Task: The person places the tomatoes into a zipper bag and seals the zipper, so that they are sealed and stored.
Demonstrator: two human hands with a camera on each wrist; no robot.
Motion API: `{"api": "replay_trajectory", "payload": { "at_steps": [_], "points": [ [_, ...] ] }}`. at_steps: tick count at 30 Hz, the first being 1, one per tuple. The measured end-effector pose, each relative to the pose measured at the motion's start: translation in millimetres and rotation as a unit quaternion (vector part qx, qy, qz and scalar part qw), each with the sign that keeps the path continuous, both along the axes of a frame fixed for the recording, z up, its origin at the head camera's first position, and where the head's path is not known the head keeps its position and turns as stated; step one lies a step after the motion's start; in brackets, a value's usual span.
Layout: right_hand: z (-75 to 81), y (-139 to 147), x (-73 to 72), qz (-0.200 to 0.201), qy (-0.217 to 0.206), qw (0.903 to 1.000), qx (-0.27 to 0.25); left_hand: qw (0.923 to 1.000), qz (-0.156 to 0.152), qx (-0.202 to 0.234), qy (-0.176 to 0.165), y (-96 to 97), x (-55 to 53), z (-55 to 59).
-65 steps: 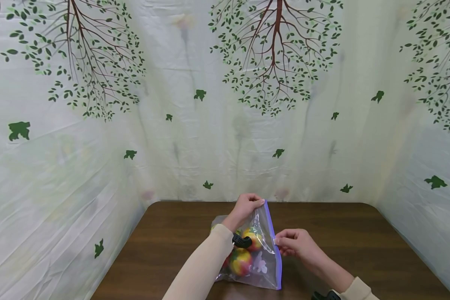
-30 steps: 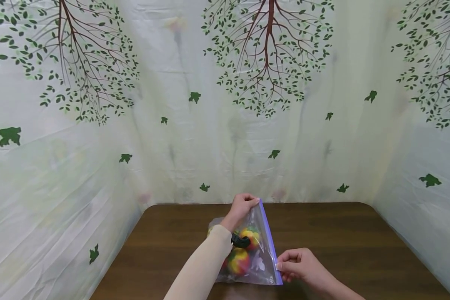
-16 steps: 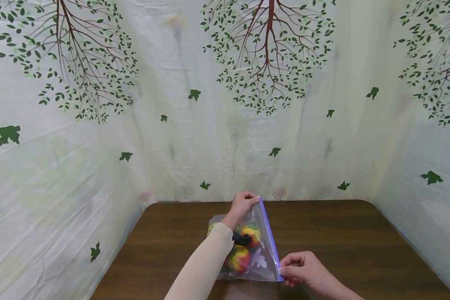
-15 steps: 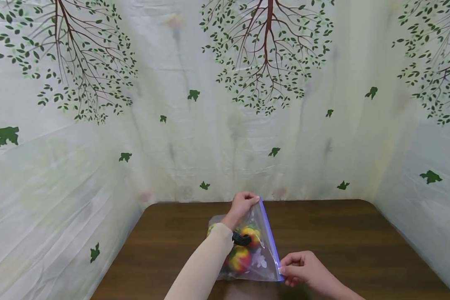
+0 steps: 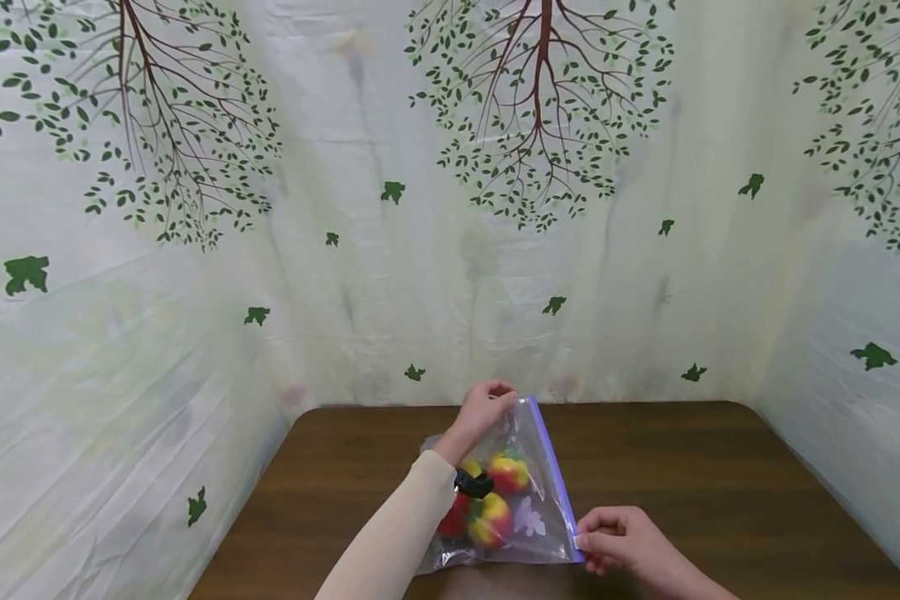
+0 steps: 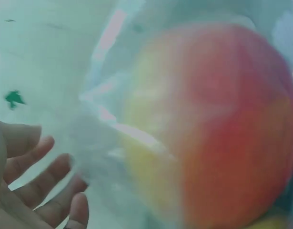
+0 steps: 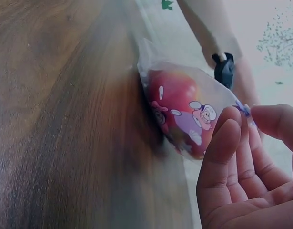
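Observation:
A clear zip bag [image 5: 543,492] with a blue-purple zip edge holds several round red-and-yellow fruits [image 5: 491,521], their exact kind uncertain. In the right wrist view a cartoon print shows on the bag [image 7: 203,117]. My right hand [image 5: 622,537] pinches the near end of the zip edge between thumb and forefinger. At the bag's far corner is my left hand [image 5: 487,408]. The left wrist view shows that hand [image 6: 41,186] with its fingers loosely bent and apart, beside the plastic, nothing visible between thumb and fingers. One fruit [image 6: 217,129] fills much of that view.
The bag rests on a dark brown wooden table [image 5: 690,475] with rounded far corners. Behind and at both sides hangs a pale curtain [image 5: 450,275] printed with trees and green leaves. A black wrist camera [image 5: 472,483] covers part of the bag.
My right hand has slid along the zip edge from its middle to the near end. The left fingers have come slightly back from the far end of the zip edge.

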State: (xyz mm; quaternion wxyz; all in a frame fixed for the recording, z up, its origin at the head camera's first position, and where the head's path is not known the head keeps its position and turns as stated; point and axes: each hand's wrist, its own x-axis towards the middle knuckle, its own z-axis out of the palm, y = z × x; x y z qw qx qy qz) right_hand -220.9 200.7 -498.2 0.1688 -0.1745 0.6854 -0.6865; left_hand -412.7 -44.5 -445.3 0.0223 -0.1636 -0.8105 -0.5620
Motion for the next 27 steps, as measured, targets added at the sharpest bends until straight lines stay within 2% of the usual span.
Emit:
{"api": "replay_trajectory", "payload": {
  "at_steps": [5, 10, 14, 20, 25, 27],
  "points": [
    [-1.3, 6.8, 2.2, -0.001, 0.003, 1.0, 0.007, 0.9993, 0.003, -0.013, 0.035, -11.0, 12.1, 16.7],
    [-7.6, 15.4, 2.9, -0.009, -0.021, 0.9996, 0.018, 0.9981, 0.004, -0.021, 0.058, -24.5, 29.3, 24.4],
    [-17.2, 22.2, 4.7, -0.006, -0.036, 0.999, 0.026, 0.9961, 0.008, -0.035, 0.08, -40.4, 50.5, 23.7],
    [-25.4, 28.4, 5.2, -0.011, -0.021, 0.9988, 0.042, 0.9929, 0.02, -0.04, 0.11, -58.6, 79.5, 20.4],
    [-29.2, 32.4, 4.1, -0.024, -0.017, 0.9972, 0.069, 0.9876, 0.036, -0.064, 0.139, -70.1, 99.2, 8.1],
    [-30.3, 34.5, 3.8, -0.033, -0.015, 0.996, 0.082, 0.9814, 0.051, -0.086, 0.164, -74.6, 106.2, 1.7]
  ]
}}
